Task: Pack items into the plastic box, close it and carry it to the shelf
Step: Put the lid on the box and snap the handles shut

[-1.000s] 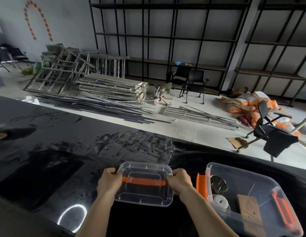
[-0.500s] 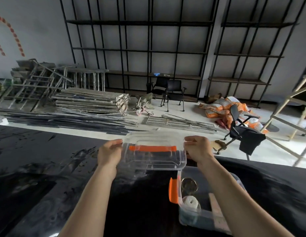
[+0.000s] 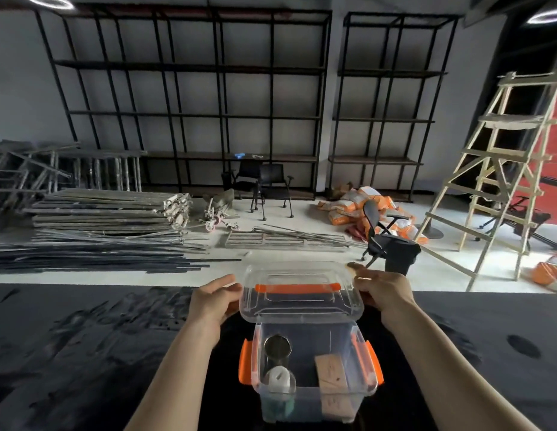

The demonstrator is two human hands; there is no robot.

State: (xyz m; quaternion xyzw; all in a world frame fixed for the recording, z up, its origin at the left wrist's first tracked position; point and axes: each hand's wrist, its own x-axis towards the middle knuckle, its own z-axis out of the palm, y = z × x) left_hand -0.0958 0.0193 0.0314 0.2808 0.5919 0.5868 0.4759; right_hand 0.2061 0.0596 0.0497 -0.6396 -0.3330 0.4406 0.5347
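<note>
A clear plastic box (image 3: 305,399) with orange side latches stands open on the black table (image 3: 84,353), close in front of me. Inside it I see a metal can (image 3: 277,346), a white roll (image 3: 278,379) and a brown cardboard piece (image 3: 331,373). The clear lid (image 3: 300,303) with its orange handle hangs just above the box's far edge, tilted slightly. My left hand (image 3: 213,301) grips the lid's left end and my right hand (image 3: 382,290) grips its right end.
Tall black metal shelves (image 3: 190,113) line the far wall across the floor. On the floor lie stacked metal frames (image 3: 109,209), long rods, chairs (image 3: 384,241), orange sacks (image 3: 358,203) and a wooden ladder (image 3: 501,169) at the right.
Both hands have carried the lid from the table's left side rightward and up, to just above the box. The view has swung so the box now sits centred below me.
</note>
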